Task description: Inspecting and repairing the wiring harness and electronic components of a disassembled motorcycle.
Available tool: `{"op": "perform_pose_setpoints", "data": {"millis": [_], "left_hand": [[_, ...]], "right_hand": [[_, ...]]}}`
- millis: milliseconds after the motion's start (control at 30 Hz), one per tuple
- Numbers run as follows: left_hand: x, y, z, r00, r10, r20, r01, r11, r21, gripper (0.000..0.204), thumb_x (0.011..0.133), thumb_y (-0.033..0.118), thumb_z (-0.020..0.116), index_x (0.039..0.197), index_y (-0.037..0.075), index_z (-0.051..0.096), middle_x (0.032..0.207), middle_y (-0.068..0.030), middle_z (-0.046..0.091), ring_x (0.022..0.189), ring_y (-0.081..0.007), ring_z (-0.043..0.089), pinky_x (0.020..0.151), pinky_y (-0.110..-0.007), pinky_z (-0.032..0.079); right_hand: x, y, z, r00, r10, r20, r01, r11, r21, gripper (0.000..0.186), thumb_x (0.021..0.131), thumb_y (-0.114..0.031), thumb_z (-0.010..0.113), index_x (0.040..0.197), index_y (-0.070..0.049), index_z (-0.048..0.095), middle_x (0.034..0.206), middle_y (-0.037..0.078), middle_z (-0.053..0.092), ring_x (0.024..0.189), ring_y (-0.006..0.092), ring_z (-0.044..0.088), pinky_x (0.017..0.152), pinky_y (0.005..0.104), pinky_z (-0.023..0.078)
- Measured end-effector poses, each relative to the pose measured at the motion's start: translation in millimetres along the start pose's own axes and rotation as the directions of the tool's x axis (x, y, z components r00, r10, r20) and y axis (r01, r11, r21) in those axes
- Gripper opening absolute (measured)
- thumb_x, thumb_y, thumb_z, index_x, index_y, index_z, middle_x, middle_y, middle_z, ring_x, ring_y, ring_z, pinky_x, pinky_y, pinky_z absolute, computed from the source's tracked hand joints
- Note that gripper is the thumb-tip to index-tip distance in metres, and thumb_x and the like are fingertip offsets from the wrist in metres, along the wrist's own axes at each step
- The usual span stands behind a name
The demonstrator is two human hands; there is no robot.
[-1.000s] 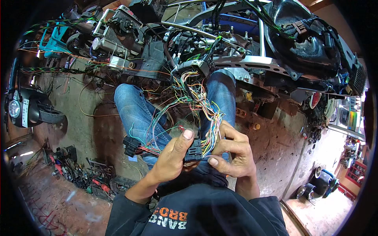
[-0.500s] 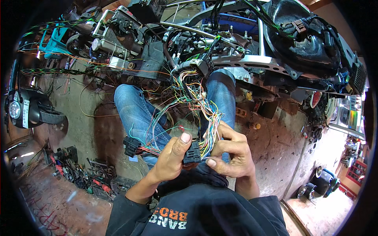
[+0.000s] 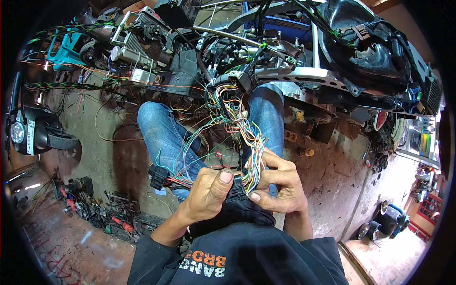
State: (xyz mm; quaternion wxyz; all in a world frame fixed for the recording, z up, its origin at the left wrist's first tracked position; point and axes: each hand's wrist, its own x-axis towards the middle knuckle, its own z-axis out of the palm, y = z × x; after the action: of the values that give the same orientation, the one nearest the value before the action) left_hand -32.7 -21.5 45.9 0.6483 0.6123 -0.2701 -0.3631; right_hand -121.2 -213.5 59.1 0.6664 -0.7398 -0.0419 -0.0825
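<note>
A black multi-pin connector point(image 3: 236, 190) with a dense bundle of coloured wires point(image 3: 252, 149) is held above my lap. My left hand point(image 3: 207, 194) grips it from the left, thumb raised along its side. My right hand point(image 3: 278, 185) has curled fingers on the wires where they enter the connector, its thumb tip at the connector's lower right edge. A second black connector point(image 3: 158, 176) with red and green wires hangs over my left leg. The loom runs up between my knees to a silver-cased part point(image 3: 240, 78) on the motorcycle frame.
A stripped motorcycle frame point(image 3: 313, 73) spans the top, with a radiator point(image 3: 137, 45) and a black fender-like part point(image 3: 363, 57). A black vehicle front with a lamp point(image 3: 35, 130) stands at the left. Scattered tools point(image 3: 118, 221) lie lower left; black cylindrical parts point(image 3: 390, 218) sit lower right.
Both hands have shifted slightly. The connector has tipped and moved down, and is now more covered by my left hand's fingers.
</note>
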Motion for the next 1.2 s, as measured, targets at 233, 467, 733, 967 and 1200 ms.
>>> {"op": "perform_pose_setpoints", "data": {"millis": [233,467,733,967,1200], "left_hand": [[-7.8,-18.9,-6.6,0.972,-0.211,0.102,0.224,0.966,-0.13,0.072,0.106,0.053,0.035,0.113,-0.008,0.072,0.088,-0.0146,0.076,0.081,-0.0194,0.072,0.076,-0.031,0.057],[0.2,1.3,-5.4,0.891,-0.442,0.106,0.453,0.839,-0.303,0.053,0.11,0.045,0.038,0.102,0.0,0.065,0.072,0.0006,0.059,0.058,-0.008,0.049,0.053,-0.025,0.038],[5.2,-2.9,-23.9,0.911,-0.409,0.055,0.411,0.91,-0.056,0.034,0.104,0.034,0.061,0.112,0.001,0.057,0.071,0.0013,0.053,0.053,-0.0041,0.045,0.046,-0.022,0.036],[13.9,-8.1,-37.2,0.855,-0.5,0.14,0.515,0.852,-0.099,0.029,0.103,0.028,0.062,0.112,0.001,0.056,0.074,0.0014,0.053,0.056,-0.0039,0.044,0.05,-0.022,0.038],[25.9,-27.0,-30.8,0.861,-0.502,0.081,0.488,0.861,0.146,0.021,0.101,0.017,0.049,0.107,0.0,0.059,0.084,0.0004,0.051,0.069,-0.0064,0.044,0.062,-0.024,0.042]], "right_hand": [[1.2,1.2,1.3,1.0,-0.004,0.017,0.004,1.0,-0.005,0.022,0.073,-0.007,0.08,0.068,-0.002,0.059,0.077,0.006,0.05,0.073,0.0208,0.048,0.061,0.0333,0.037],[2.1,0.4,1.8,0.998,0.068,-0.005,-0.068,0.997,-0.038,0.024,0.076,-0.01,0.078,0.073,-0.001,0.057,0.08,0.008,0.05,0.078,0.025,0.048,0.067,0.0375,0.04],[-1.2,40.9,24.2,0.999,0.013,-0.03,-0.016,0.996,-0.088,0.022,0.08,-0.015,0.073,0.078,0.0,0.057,0.083,0.011,0.047,0.081,0.0289,0.05,0.071,0.0415,0.043],[-11.0,53.6,28.8,0.996,0.083,-0.038,-0.087,0.991,-0.103,0.02,0.087,-0.019,0.072,0.089,-0.001,0.063,0.086,0.012,0.05,0.083,0.0302,0.052,0.073,0.043,0.044],[-25.0,51.5,17.5,0.987,0.068,-0.145,-0.111,0.945,-0.308,0.033,0.086,-0.023,0.077,0.107,-0.004,0.061,0.099,0.014,0.055,0.089,0.0357,0.061,0.081,0.0467,0.049]]}}
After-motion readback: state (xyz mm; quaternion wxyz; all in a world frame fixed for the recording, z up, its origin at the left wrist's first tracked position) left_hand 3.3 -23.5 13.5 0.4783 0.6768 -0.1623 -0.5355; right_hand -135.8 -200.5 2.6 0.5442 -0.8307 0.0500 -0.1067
